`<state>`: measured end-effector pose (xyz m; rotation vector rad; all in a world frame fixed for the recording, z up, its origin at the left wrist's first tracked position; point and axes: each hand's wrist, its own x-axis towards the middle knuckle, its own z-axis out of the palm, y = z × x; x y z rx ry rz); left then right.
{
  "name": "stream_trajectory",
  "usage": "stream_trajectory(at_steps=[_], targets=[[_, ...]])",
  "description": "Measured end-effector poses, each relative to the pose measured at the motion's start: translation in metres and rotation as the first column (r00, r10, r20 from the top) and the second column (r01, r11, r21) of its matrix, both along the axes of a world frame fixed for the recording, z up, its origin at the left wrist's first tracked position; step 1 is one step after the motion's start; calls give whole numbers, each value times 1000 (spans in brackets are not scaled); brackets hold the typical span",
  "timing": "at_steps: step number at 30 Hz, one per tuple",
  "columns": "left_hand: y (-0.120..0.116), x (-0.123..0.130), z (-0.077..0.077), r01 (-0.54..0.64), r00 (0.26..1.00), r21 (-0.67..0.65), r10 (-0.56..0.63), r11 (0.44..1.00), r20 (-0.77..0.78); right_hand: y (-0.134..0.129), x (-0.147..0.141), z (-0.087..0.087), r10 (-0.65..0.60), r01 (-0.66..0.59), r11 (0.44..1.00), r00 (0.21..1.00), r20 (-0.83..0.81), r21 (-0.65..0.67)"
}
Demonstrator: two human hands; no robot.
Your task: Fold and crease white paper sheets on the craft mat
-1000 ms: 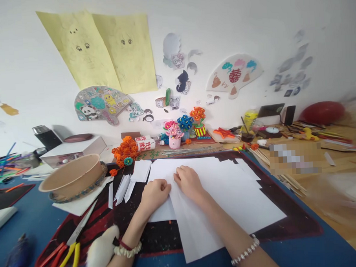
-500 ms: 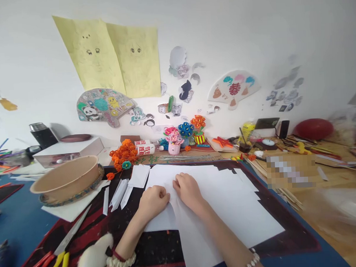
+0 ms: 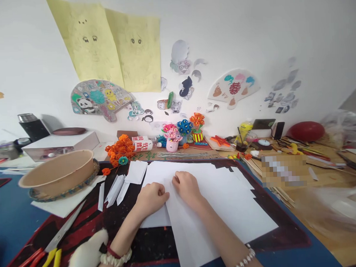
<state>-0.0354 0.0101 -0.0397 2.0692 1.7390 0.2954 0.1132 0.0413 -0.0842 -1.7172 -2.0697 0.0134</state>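
A white sheet of paper [image 3: 191,243] lies at a slant over other white sheets [image 3: 243,209], its near end reaching across the dark mat. My right hand [image 3: 186,188] has curled fingers closed on the upper part of this sheet. Close beside it on the left, my left hand [image 3: 153,198] is closed too, thumb and forefinger pinched at the sheet's left edge; the fingertips are partly hidden. Several folded white paper pieces [image 3: 115,190] rest to the left of my left hand, with a flat folded piece [image 3: 137,172] above them.
Scissors [image 3: 54,245] with red and yellow handles lie at front left, near a white fluffy object [image 3: 87,253]. A beige basin [image 3: 58,170] stands at left. Orange pipe-cleaner flowers [image 3: 121,147] and small flower pots [image 3: 198,136] line the back. Thin sticks [image 3: 282,196] lie right.
The camera view has shifted slightly, so the scene sits a little left and the wall higher. Both hands keep nearly the same pose on the paper.
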Motion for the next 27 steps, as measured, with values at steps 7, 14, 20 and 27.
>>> stream_trajectory(at_steps=[7, 14, 20, 27], targets=[[2, 1, -6, -18, 1000, 13, 18, 1000, -22, 1, 0, 0, -6, 6, 1000, 1000, 17, -21], [-1, 1, -9, -21, 998, 51, 24, 998, -58, 2, 0, -1, -14, 15, 1000, 999, 37, -26], [-2, 1, -8, -19, 998, 44, 21, 999, -59, 2, -1, -1, -16, 18, 999, 998, 56, -45], [-7, 7, -7, -29, 995, 77, 37, 997, -95, 1, -1, 4, -31, 36, 996, 998, 61, -79]])
